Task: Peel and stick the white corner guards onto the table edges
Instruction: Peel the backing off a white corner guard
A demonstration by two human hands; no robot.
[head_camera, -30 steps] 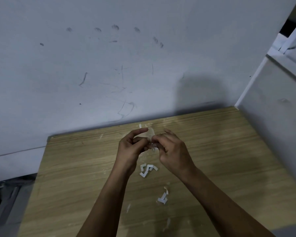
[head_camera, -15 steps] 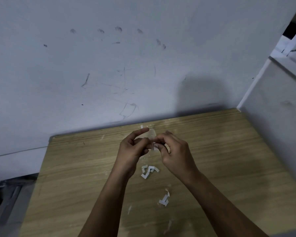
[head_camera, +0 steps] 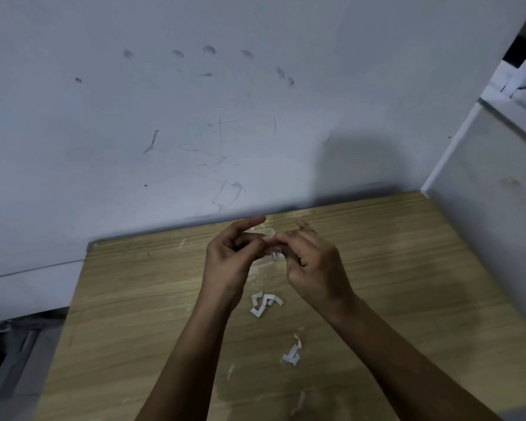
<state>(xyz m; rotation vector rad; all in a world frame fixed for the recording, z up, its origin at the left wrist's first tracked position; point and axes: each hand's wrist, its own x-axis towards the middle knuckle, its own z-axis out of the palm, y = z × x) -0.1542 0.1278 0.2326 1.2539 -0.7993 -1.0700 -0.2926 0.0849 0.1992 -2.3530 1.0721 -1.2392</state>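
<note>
Pinching a small clear guard (head_camera: pixel 274 255) between them, both hands meet above the far middle of the table (head_camera: pixel 407 268). Left hand (head_camera: pixel 228 262): thumb and curled fingers closed on the guard's left side, index finger stretched out forward above it. Right hand (head_camera: pixel 313 268): thumb and forefinger nipped on the guard's right side, the other fingers loosely bent behind. Guard mostly hidden by the fingertips; only a pale, see-through sliver shows below them. Whether any backing is coming off it, cannot tell.

On the wood just beneath the wrists, a cluster of white angled scraps (head_camera: pixel 266 303). Nearer the body, a second white scrap (head_camera: pixel 292 354), with a curl of paper at its top. Thin pale slivers (head_camera: pixel 230 370) lie near it.

Table is pushed against a scuffed white wall (head_camera: pixel 195 117). White panel (head_camera: pixel 483 208) stands along the table's right side.
</note>
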